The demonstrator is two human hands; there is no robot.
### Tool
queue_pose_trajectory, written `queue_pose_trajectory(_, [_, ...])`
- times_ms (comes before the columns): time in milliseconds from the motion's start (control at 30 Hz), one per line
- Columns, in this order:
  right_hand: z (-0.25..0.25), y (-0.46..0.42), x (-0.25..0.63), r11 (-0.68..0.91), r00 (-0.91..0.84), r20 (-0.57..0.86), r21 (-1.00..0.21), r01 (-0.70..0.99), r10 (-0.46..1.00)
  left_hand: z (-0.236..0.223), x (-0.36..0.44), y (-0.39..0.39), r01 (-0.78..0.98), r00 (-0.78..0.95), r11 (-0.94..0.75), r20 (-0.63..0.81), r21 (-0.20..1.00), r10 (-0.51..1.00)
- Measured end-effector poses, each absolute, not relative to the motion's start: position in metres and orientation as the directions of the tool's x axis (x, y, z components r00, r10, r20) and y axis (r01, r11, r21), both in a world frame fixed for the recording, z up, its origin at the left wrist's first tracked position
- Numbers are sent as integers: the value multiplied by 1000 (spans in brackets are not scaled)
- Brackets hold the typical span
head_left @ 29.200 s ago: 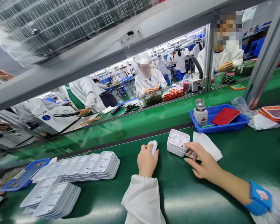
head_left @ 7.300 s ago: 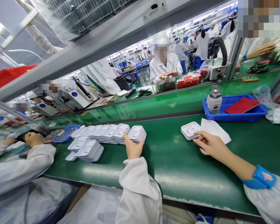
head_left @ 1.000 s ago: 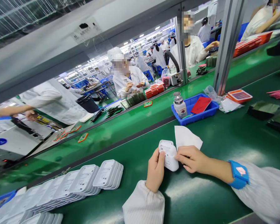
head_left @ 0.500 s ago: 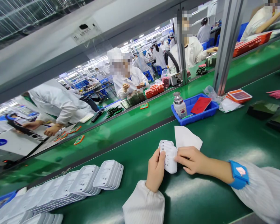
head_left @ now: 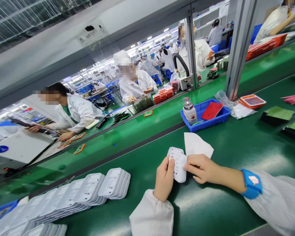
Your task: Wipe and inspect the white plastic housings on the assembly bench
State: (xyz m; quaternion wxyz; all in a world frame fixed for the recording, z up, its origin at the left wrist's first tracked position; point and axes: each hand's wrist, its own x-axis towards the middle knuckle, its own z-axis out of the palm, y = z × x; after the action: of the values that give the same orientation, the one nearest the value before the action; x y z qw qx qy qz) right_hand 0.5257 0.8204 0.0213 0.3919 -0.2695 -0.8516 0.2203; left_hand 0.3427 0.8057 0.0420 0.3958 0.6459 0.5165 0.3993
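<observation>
In my left hand (head_left: 164,178) is a white plastic casing (head_left: 180,168) with small slots and holes, gripped along its left side. Another white casing piece (head_left: 176,150) shows just behind its top edge; how the two fit together is hidden. My right hand (head_left: 204,168) has its thumb and fingers pinched at the casing's right edge, and a blue wrist strap sits behind it. Whether a small part is also between those fingers cannot be seen. Right behind the hands lies a white paper sheet (head_left: 198,144) on the green bench.
Stacked white casings (head_left: 88,188) run along the left of the bench. A blue tray (head_left: 205,119) holds a metal-topped bottle (head_left: 189,111) and a red card (head_left: 211,110). Beyond runs a green conveyor (head_left: 127,131) carrying orange-framed circuit boards (head_left: 148,113). A metal post (head_left: 241,49) stands right.
My hands and the casing have hardly moved. Circuit boards on the conveyor have shifted slightly left. Across the line, a co-worker at left now shows head and shoulders, and others have moved their arms.
</observation>
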Motion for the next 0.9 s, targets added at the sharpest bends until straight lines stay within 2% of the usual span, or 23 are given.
queue_pose_trajectory(333, [20,822,526,791,-573,562,-532,301,596,43,342,806,389,156,-165,111,906,981])
queue_pose_trajectory(900, [22,821,525,728,-556,507,-616,301,658,42,339,805,418,182,-198,131,887,974])
